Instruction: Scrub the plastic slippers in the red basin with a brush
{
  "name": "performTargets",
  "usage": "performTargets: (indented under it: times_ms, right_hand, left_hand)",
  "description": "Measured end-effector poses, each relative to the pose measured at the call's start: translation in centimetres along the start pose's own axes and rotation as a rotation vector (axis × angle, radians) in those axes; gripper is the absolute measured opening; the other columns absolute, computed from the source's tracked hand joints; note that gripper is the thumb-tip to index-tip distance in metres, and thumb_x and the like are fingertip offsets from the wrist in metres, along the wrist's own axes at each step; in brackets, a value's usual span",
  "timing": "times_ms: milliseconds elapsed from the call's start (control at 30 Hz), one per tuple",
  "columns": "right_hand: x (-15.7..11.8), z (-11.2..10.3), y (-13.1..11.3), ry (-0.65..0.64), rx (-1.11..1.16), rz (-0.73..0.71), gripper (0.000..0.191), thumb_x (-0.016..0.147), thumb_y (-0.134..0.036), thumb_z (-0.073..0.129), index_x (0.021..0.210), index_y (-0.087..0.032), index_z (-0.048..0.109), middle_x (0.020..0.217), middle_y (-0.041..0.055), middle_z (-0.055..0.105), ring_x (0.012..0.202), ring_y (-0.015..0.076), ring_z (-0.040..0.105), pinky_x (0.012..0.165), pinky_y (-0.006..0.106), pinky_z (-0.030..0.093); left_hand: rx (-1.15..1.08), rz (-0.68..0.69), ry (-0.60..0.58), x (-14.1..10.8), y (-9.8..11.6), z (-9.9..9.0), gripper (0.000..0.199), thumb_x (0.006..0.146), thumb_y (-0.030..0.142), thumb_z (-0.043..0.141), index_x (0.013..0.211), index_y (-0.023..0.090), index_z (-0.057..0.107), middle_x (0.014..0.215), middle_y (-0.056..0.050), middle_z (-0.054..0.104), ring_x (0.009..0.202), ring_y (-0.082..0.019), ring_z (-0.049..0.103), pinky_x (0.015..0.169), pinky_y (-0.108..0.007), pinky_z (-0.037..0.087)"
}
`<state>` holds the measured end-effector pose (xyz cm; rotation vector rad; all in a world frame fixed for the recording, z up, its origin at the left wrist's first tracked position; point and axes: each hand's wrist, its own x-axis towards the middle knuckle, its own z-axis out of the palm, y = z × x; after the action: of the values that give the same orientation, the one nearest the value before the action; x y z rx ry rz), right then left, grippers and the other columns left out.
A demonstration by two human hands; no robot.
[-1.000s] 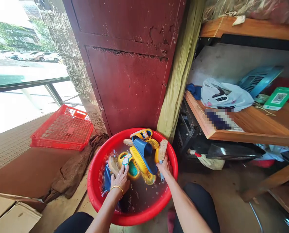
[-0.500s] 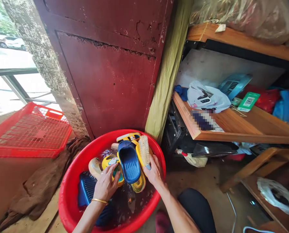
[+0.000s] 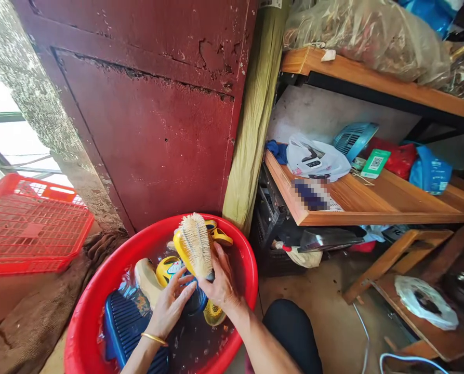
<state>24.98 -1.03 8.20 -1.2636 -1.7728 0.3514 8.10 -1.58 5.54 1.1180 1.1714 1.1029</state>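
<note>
My right hand (image 3: 220,283) is closed around a scrub brush (image 3: 196,246), its pale bristles facing up. A yellow edge runs along the brush's left side; I cannot tell if it belongs to the brush. Just below, a blue clog (image 3: 197,300) is mostly hidden by my hands. My left hand (image 3: 171,306) has its fingers apart beside that clog; whether it touches is unclear. Around them in the red basin (image 3: 85,306) of dark water are a cream shoe (image 3: 148,280), yellow clogs (image 3: 166,269), a yellow textured sole (image 3: 215,313) and a ridged blue slipper (image 3: 124,322).
A red plastic crate (image 3: 32,228) stands left, near a brown cloth (image 3: 25,322). Behind the basin are a maroon door (image 3: 157,130) and a wrapped post (image 3: 251,124). Wooden shelving (image 3: 372,217) holds bags and a blue fan (image 3: 354,139). A wooden chair (image 3: 399,265) is at right.
My right hand has moved the brush leftward, over the blue clog, which it now largely covers. My left hand stays close by, fingers still apart. The view has turned to the right.
</note>
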Motion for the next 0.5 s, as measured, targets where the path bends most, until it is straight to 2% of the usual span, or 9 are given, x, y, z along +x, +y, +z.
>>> performTargets:
  times_ms: [67, 133, 200, 300, 400, 500]
  right_hand:
    - [0.3, 0.0, -0.7, 0.004, 0.141, -0.001, 0.067, 0.082, -0.028, 0.066, 0.146, -0.022, 0.048, 0.155, 0.0106, 0.044, 0.145, 0.0271, 0.038, 0.122, 0.043, 0.029]
    - [0.7, 0.0, -1.3, -0.021, 0.321, 0.032, 0.061, 0.081, -0.031, 0.067, 0.14, -0.025, 0.052, 0.143, 0.0068, 0.056, 0.133, 0.0248, 0.051, 0.116, 0.039, 0.038]
    - [1.0, 0.1, -1.8, -0.09, 0.492, 0.09, 0.051, 0.082, -0.034, 0.067, 0.132, -0.027, 0.057, 0.131, 0.0028, 0.065, 0.118, 0.0226, 0.061, 0.107, 0.036, 0.047]
    - [1.3, 0.3, -2.2, -0.194, 0.671, 0.194, 0.043, 0.084, -0.038, 0.066, 0.126, -0.03, 0.061, 0.124, -0.0005, 0.07, 0.114, 0.0226, 0.065, 0.102, 0.037, 0.051]
    - [1.7, 0.3, -2.2, -0.266, 0.713, 0.261, 0.041, 0.086, -0.042, 0.066, 0.126, -0.032, 0.062, 0.118, -0.0011, 0.072, 0.112, 0.0246, 0.066, 0.097, 0.04, 0.053]
    - [2.3, -0.4, -1.8, -0.38, 0.601, 0.351, 0.04, 0.087, -0.044, 0.066, 0.123, -0.028, 0.063, 0.107, 0.0, 0.074, 0.097, 0.0244, 0.071, 0.079, 0.037, 0.06]
  left_hand:
    - [-0.147, -0.068, 0.02, 0.2, -0.1, -0.1, 0.094, 0.065, 0.069, 0.077, 0.141, 0.019, 0.053, 0.135, -0.016, 0.066, 0.117, -0.031, 0.066, 0.09, -0.04, 0.059]
    - [-0.275, -0.127, 0.043, 0.3, -0.1, -0.2, 0.096, 0.068, 0.072, 0.073, 0.145, 0.02, 0.05, 0.142, -0.017, 0.061, 0.118, -0.031, 0.066, 0.087, -0.039, 0.06]
    - [-0.34, -0.181, 0.04, 0.4, 0.1, -0.2, 0.093, 0.072, 0.073, 0.069, 0.146, 0.021, 0.048, 0.139, -0.016, 0.064, 0.115, -0.031, 0.068, 0.083, -0.04, 0.062]
    - [-0.388, -0.248, -0.002, 0.4, 0.5, 0.0, 0.079, 0.078, 0.067, 0.065, 0.144, 0.026, 0.049, 0.128, -0.011, 0.071, 0.108, -0.031, 0.072, 0.077, -0.041, 0.064]
    - [-0.413, -0.257, 0.0, 0.3, 0.7, 0.2, 0.064, 0.078, 0.053, 0.071, 0.134, 0.027, 0.054, 0.123, -0.008, 0.073, 0.103, -0.027, 0.074, 0.075, -0.037, 0.064]
    - [-0.374, -0.203, 0.071, 0.3, 0.8, 0.0, 0.064, 0.074, 0.044, 0.078, 0.131, 0.026, 0.054, 0.119, -0.007, 0.074, 0.097, -0.024, 0.075, 0.075, -0.033, 0.062]
